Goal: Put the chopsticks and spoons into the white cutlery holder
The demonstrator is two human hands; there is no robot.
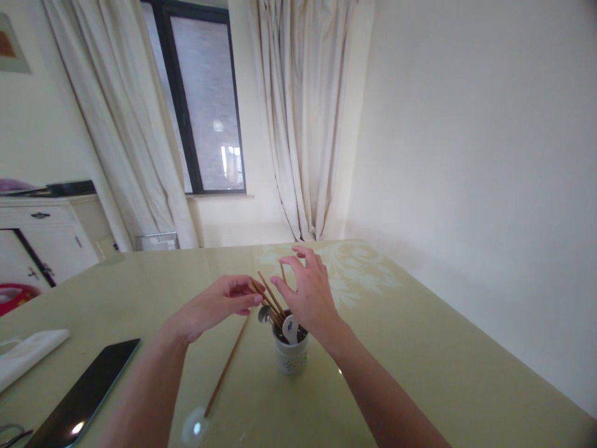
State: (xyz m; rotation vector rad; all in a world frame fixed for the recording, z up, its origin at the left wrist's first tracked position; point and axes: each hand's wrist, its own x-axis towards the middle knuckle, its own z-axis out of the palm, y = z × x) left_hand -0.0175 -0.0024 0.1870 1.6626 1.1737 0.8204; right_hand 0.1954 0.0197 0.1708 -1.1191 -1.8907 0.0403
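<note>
A small white utensil cup (290, 358) stands on the pale green table (420, 348). Wooden chopsticks (272, 298) and a white spoon (290, 327) stick out of it. My left hand (219, 305) pinches the upper ends of the chopsticks from the left. Just above the cup, my right hand (308, 289) hovers with fingers spread and curved, its thumb close to the chopstick tips. A single chopstick (227, 367) lies flat on the table, left of the cup.
A dark phone (86, 392) and a folded white cloth (28, 354) lie at the table's left. A white cabinet (44, 239) stands behind on the left; curtains (303, 118), a window and a white wall close the back and right.
</note>
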